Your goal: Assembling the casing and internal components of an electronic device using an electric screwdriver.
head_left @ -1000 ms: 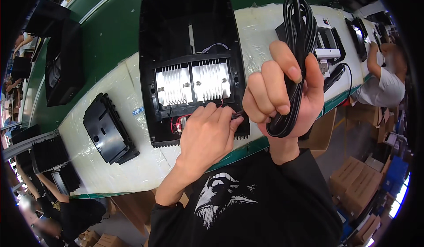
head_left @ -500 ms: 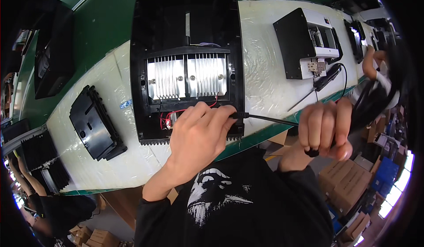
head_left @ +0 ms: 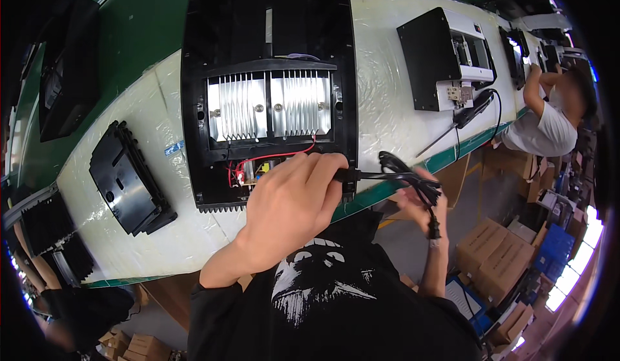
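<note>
Pinched in the left hand: one end of the black cord, by the casing's near right corner! Right hand blurred behind, past the tabletop's near edge, grip unclear.

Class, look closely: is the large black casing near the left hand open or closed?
Open: the black casing shows its silver finned blocks and red wire uncovered.

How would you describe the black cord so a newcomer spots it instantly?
Start at the big black housing with silver finned heat sinks. At its lower right, the left hand holds one end of the black cord, which runs to loops before the right hand. Unlike the thin red wires nearby, it is thick, with a plug hanging down.
</note>
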`<move>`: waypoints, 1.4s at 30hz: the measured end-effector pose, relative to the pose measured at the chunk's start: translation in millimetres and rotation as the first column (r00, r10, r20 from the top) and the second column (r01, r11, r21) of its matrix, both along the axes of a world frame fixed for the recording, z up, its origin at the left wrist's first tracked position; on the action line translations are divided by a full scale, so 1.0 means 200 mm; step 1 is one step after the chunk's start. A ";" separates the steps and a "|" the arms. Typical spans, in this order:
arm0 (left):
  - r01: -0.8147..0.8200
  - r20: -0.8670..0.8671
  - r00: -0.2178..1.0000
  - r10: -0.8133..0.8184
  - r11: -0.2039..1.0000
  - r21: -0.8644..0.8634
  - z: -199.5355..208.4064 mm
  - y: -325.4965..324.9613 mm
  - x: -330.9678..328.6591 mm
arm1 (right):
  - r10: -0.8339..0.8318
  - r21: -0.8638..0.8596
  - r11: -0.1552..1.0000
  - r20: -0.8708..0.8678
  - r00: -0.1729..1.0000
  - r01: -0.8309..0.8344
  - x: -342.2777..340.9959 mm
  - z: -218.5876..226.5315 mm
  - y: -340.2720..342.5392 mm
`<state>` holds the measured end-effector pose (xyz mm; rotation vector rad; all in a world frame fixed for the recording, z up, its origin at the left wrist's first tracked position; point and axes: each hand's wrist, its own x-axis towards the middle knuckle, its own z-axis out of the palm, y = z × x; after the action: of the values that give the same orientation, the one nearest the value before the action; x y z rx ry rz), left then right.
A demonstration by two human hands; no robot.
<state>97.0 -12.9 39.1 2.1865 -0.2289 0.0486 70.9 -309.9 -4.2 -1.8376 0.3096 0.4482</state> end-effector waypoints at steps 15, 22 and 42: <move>-0.003 -0.050 0.999 0.005 1.000 0.023 0.02 0.02 0.01 | 0.563 -0.140 0.822 0.346 0.750 -0.553 0.31 0.18 0.54; 0.070 -0.262 0.956 -0.131 0.971 -0.229 0.07 0.06 0.04 | 0.463 0.265 0.837 0.121 0.878 -0.478 0.34 0.15 0.51; 0.007 -0.181 0.983 -0.014 0.999 -0.041 0.01 0.00 0.06 | 0.525 0.446 0.804 -0.221 0.822 -0.394 0.42 -0.02 0.41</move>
<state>108.4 -13.5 41.7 2.1344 -0.1351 -0.1502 154.8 -228.2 -7.8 -1.4293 -0.0211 1.1001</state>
